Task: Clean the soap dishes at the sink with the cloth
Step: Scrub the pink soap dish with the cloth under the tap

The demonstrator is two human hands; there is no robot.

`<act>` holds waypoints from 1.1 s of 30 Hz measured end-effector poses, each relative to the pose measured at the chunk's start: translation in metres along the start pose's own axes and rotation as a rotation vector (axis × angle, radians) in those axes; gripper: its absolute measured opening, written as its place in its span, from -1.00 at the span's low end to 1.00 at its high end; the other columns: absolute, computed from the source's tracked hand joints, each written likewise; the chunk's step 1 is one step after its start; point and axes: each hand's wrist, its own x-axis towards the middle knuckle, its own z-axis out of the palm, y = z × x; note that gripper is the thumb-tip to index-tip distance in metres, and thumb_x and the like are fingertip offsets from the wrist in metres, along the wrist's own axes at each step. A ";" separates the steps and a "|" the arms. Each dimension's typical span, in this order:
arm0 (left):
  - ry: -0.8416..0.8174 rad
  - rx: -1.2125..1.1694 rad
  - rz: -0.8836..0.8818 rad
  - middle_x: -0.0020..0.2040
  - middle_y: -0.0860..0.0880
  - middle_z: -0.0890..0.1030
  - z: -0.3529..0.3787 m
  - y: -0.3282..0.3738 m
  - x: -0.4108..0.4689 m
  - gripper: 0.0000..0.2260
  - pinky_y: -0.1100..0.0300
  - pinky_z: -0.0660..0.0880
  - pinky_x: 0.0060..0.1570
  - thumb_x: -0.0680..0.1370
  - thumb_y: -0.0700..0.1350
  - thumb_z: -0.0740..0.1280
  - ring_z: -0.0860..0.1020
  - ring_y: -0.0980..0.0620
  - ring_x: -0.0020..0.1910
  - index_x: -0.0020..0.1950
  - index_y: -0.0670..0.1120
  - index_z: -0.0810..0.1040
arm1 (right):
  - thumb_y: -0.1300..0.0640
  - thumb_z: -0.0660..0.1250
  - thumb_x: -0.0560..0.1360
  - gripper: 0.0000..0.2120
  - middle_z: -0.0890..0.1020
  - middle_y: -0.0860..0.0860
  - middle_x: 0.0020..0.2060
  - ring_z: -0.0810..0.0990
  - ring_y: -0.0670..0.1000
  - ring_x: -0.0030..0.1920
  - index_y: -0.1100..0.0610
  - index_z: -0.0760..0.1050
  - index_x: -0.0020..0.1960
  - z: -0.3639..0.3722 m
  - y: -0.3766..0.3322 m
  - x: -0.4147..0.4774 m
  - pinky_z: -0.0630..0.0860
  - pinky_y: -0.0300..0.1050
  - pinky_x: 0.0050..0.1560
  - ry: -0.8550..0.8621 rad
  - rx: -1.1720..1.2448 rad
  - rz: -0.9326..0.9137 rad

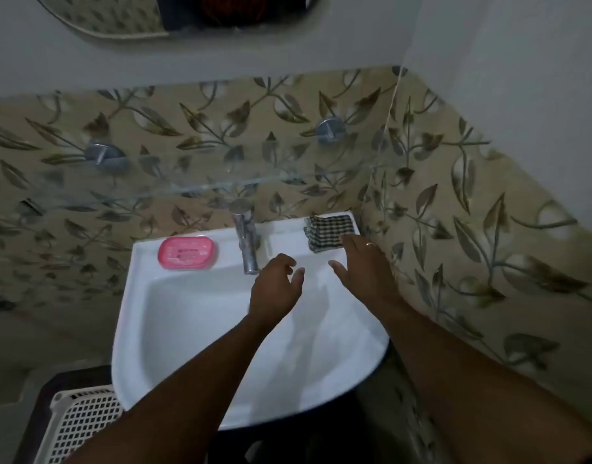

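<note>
1. Both hands empty over basin: left hand (275, 285) loosely curled beside tap (246, 241); right hand (361, 262) with grip spread, fingertips at near edge of cloth (329, 232).
2. Cloth folded at sink (133, 316) back right corner; pink soap dish (187, 252) on back left ledge.
3. Risks: careless pull dropping cloth off right edge; wet dish sliding into basin.

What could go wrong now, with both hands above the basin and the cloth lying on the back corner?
1. The checked cloth lies folded on the sink ledge near the wall corner; a hasty grab by the right hand might drop it.
2. The pink soap dish sits by the ledge's front edge, so the left hand could nudge it into the basin.
</note>
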 end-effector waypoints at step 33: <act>-0.253 -0.694 -0.449 0.06 -0.13 0.67 -0.026 -0.003 0.028 -0.59 0.00 0.59 0.10 0.61 0.18 0.22 0.63 -0.08 0.08 0.07 -0.16 0.59 | -0.15 0.03 0.64 -0.55 0.59 0.09 0.20 0.60 0.09 0.12 0.11 0.43 0.33 -0.017 -0.069 0.013 0.54 0.10 0.18 -0.200 1.251 0.877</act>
